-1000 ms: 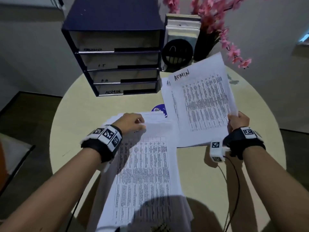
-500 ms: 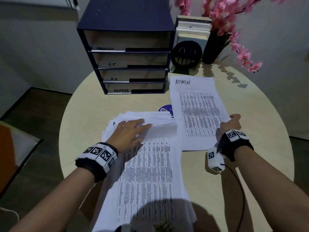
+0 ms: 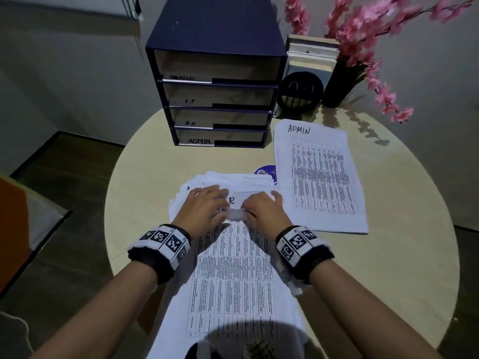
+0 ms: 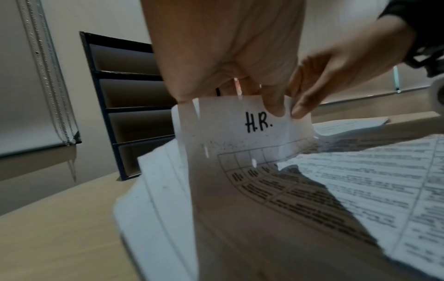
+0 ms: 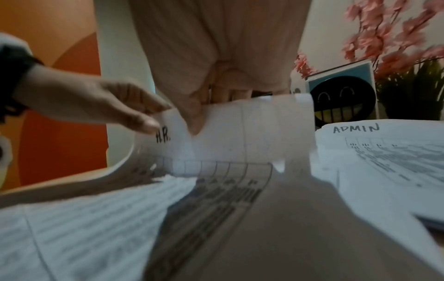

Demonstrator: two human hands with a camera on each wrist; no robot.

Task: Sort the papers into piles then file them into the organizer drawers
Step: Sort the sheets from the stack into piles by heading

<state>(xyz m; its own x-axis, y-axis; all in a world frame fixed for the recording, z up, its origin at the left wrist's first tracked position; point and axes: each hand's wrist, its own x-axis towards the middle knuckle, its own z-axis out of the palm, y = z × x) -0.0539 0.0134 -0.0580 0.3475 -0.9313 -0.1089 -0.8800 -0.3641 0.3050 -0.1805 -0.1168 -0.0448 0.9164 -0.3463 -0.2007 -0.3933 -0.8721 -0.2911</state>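
A stack of printed papers (image 3: 233,275) lies in the middle of the round table (image 3: 388,255). Its top sheet is marked "H.R." (image 4: 240,131), and the sheet's far edge curls up off the stack (image 5: 252,133). My left hand (image 3: 213,206) and right hand (image 3: 256,209) meet at that edge, and each pinches it between thumb and fingers. A single sheet marked "ADMIN" (image 3: 318,177) lies flat to the right. The dark blue organizer (image 3: 215,81) stands behind, with stacked drawers; the lowest one is labelled ADMIN (image 3: 199,141).
Right of the organizer stand books (image 3: 311,53), a round black smiley object (image 3: 300,93) and a dark vase of pink flowers (image 3: 339,81). A purple disc (image 3: 265,171) peeks out between the stack and the ADMIN sheet. An orange object (image 3: 13,229) is at the far left.
My right hand laid the ADMIN sheet flat on the table, let go and moved left to the stack. Both hands now pinch and lift the H.R. sheet's far edge.
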